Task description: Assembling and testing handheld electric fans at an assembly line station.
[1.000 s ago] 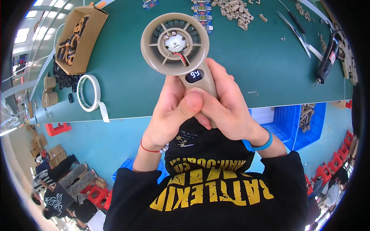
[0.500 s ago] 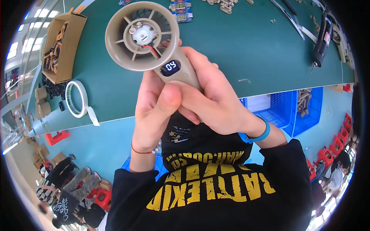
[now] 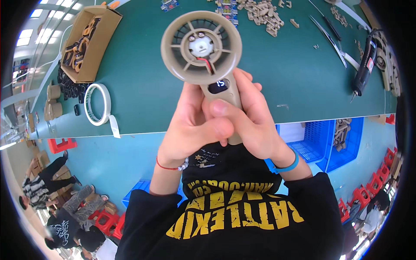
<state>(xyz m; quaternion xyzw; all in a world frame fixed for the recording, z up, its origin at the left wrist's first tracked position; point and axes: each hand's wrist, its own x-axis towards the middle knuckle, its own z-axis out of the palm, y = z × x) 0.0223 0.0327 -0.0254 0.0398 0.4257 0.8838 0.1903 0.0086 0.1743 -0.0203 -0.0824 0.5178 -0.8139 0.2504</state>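
Note:
Both my hands grip a beige handheld fan by its handle, above the near edge of the green table. Its round open head faces me, showing a silver motor with red and dark wires inside a spoked ring. A small dark display on the handle is lit. My left hand wraps the handle from the left, its fingers partly hidden behind it. My right hand closes round the right side, its thumb lying across the front below the display.
Left on the green table are a cardboard box of parts and a roll of white tape. Loose beige parts and circuit boards lie at the back, an electric screwdriver at right. Blue crates stand below the edge.
The fan has shifted right and slightly down in view with both hands still on it. The figures on its display differ, and the head faces me more squarely.

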